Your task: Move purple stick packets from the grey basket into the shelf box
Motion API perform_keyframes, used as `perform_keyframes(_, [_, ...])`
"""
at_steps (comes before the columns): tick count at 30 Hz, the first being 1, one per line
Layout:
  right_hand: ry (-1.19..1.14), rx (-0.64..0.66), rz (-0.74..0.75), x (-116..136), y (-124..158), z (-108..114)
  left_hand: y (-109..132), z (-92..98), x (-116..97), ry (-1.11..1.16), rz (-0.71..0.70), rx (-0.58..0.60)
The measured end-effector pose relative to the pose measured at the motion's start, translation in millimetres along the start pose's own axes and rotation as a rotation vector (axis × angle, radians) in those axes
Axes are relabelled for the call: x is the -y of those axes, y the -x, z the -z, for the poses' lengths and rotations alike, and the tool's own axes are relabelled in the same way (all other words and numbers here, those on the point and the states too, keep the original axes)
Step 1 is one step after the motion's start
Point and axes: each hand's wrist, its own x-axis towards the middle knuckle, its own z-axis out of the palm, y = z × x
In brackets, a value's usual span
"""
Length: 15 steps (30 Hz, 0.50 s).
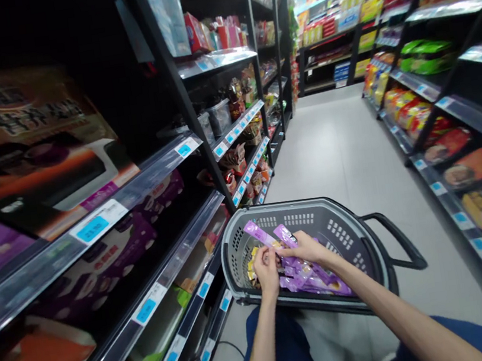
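Held packets (271, 237): two slim purple sticks, tilted, raised over the pile.
Pile (312, 275): purple packets lying loose inside grey basket (339, 214).

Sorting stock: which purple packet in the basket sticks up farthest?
The long purple packet above the left hand; the other packets lie lower in the basket.

glossy purple foil packets (301, 270); matt grey perforated plastic basket (342, 232); smooth black metal shelving (201, 150).
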Motion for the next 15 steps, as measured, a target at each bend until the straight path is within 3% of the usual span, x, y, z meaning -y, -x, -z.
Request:
perform_keyframes(3, [0.125, -0.039, 0.02, 7.2, 0.6, 0.3, 5.3, -0.8, -7.0, -0.101, -0.092, -0.154])
perform_keyframes(6, [0.196, -0.009, 0.053, 12.5, 1.8, 1.7, 13.9, 4.2, -16.6, -0.323, -0.335, -0.222])
perform_keyframes(11, [0.131, 0.197, 0.188, 9.9, 5.8, -1.2, 24.4, 28.6, -31.5, -0.649, -0.656, 0.061])
perform_keyframes(15, [0.094, 0.274, 0.186, -1.9, -2.1, -14.4, 12.3, 57.6, -39.6, -0.878, -0.83, 0.293])
